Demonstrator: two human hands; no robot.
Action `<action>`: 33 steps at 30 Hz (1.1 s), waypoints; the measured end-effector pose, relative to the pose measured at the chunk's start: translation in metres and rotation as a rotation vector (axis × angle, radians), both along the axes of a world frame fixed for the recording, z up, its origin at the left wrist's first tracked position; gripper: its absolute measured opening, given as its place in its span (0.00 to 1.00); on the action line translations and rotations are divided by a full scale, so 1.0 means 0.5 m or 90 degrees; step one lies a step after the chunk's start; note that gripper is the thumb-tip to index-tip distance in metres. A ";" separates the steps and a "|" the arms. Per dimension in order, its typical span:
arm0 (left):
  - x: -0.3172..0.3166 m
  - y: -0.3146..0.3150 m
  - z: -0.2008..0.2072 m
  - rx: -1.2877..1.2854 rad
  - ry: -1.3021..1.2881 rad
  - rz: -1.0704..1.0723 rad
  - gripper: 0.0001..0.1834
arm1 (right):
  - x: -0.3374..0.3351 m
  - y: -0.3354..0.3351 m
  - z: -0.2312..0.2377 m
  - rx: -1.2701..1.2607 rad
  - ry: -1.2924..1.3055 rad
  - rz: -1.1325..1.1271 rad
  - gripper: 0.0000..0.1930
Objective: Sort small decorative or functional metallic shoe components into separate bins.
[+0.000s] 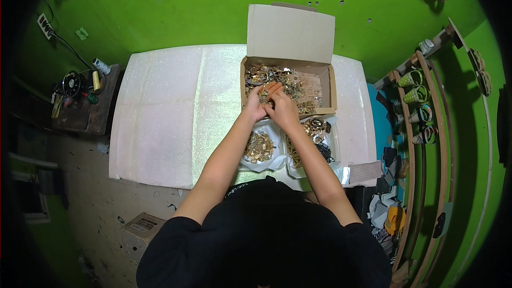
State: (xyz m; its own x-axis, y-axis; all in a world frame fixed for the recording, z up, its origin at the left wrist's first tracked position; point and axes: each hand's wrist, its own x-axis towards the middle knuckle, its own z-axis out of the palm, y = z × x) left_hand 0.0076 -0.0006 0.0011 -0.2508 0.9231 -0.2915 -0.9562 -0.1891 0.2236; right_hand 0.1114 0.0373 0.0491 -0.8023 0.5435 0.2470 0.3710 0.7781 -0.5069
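Note:
Over the open cardboard box [332,88], my hands meet close together. My left hand [256,108] is cupped with its palm turned up. Against it, my right hand [284,109] has its fingers curled in over the left palm. What lies between them is too small and partly hidden to make out. Inside the box is a heap of small gold and silver metal pieces [290,81], thickest at its left side. Below my hands, a tray lined with white plastic [274,164] holds small gold pieces [259,146]. Beside it, a second white tray [336,144] contains larger buckle-like metal pieces [316,125] and black bits.
A shimmery white cover [160,112] lies over the table. Near its right front corner is a striped card [365,172]. To the right stands a wooden rack [434,128] with several sandals. A small dark table [85,109] at left bears thread spools.

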 end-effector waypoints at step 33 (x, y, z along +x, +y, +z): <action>-0.003 0.001 -0.006 0.023 0.006 0.007 0.24 | -0.019 0.000 -0.020 -0.056 0.158 0.076 0.08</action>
State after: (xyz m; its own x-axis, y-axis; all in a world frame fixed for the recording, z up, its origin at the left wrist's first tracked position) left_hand 0.0063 -0.0003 -0.0019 -0.2639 0.9299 -0.2561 -0.9518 -0.2080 0.2253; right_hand 0.1021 0.0372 0.0391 -0.7832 0.4763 0.3996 0.1354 0.7580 -0.6381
